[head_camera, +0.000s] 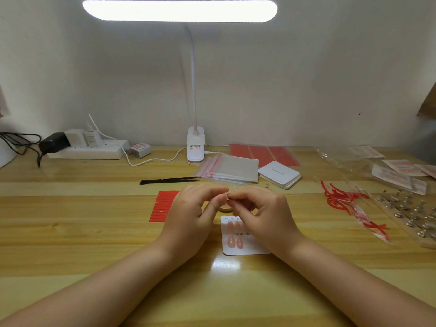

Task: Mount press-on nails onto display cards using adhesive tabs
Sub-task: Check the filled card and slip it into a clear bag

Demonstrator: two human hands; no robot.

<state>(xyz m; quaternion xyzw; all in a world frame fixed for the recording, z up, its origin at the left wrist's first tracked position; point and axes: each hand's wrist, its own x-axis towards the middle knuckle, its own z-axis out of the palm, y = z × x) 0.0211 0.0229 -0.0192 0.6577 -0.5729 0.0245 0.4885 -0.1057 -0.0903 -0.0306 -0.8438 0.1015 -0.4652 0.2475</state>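
A white display card (245,247) lies on the wooden table under my right wrist, with pink press-on nails (234,242) stuck on its left part. My left hand (193,213) and my right hand (262,208) meet fingertip to fingertip just above the card's far edge. Together they pinch a small pale piece (227,196), too small to name. A red sheet of adhesive tabs (164,206) lies left of my left hand, partly hidden by it. A round tan object (225,208) sits under the fingers.
Black tweezers (169,181) lie beyond the hands. Behind them are zip bags (232,168), a stack of white cards (279,173), red sheets (264,153) and the lamp base (195,147). Red peeled strips (339,197) and a nail tray (410,213) sit right. A power strip (87,149) is far left.
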